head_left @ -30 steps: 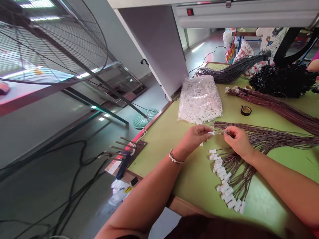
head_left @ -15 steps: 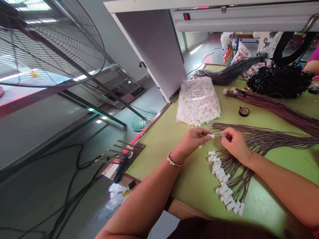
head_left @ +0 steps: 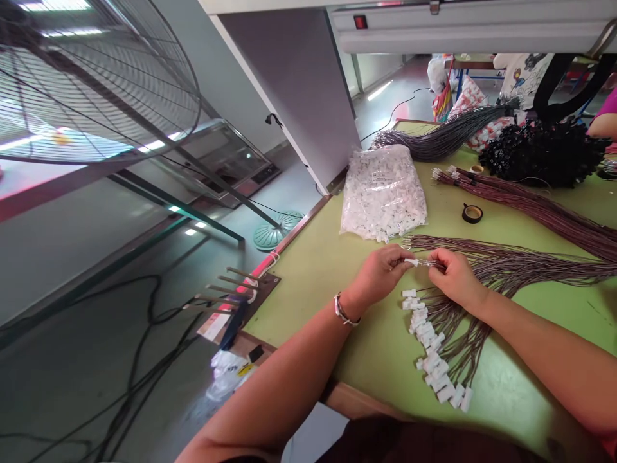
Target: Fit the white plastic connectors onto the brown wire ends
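Observation:
Between its fingertips my left hand (head_left: 384,270) pinches a small white connector housing (head_left: 411,262). Facing it, my right hand (head_left: 452,273) is closed on several thin brown wires (head_left: 436,263), whose metal-tipped ends meet the housing; how deep they sit in it I cannot tell. Below the hands, a curved row of white connectors (head_left: 430,341) on brown wires lies on the green tabletop (head_left: 303,302). Just behind my hands is a loose bundle of brown wires (head_left: 520,263) with bare terminals at its left end.
A clear bag of white housings (head_left: 384,193) lies behind my left hand. Farther right are a black tape roll (head_left: 472,213), reddish-brown wire bundles (head_left: 530,199), grey wires (head_left: 443,138) and a black pile (head_left: 544,154). A pronged rack (head_left: 241,289) sits at the left edge; a fan (head_left: 101,83) stands beyond.
My left hand has moved slightly right, bringing the white housing up to the wire ends. The gap between housing and wires has closed; my right hand has barely moved.

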